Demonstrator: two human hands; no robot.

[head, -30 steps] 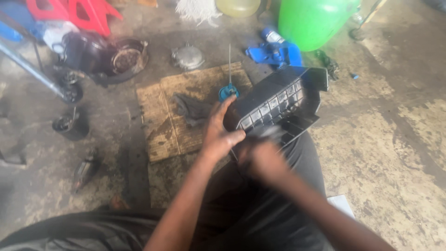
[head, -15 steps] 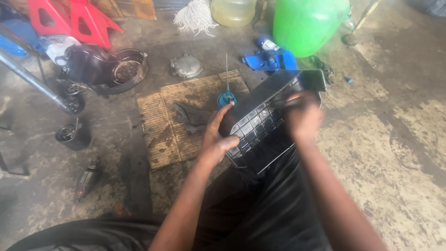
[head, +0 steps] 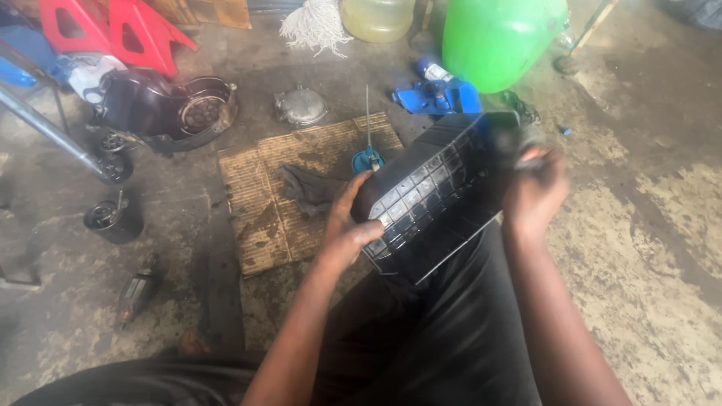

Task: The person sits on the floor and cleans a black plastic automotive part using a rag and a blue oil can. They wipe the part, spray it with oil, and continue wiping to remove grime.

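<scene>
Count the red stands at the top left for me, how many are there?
2. One red stand sits at the far top-left; the second red stand stands just to its right. Both are cut off by the frame edge, so more may lie out of view.

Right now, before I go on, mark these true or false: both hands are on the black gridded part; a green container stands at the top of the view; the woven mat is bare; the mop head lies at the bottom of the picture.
1. Both hands are on the black gridded part. True: the left hand grips its near end, the right hand its far end.
2. A green container stands at the top of the view. True.
3. The woven mat is bare. False: a dark rag lies on it.
4. The mop head lies at the bottom. False: it is at the top edge.
</scene>
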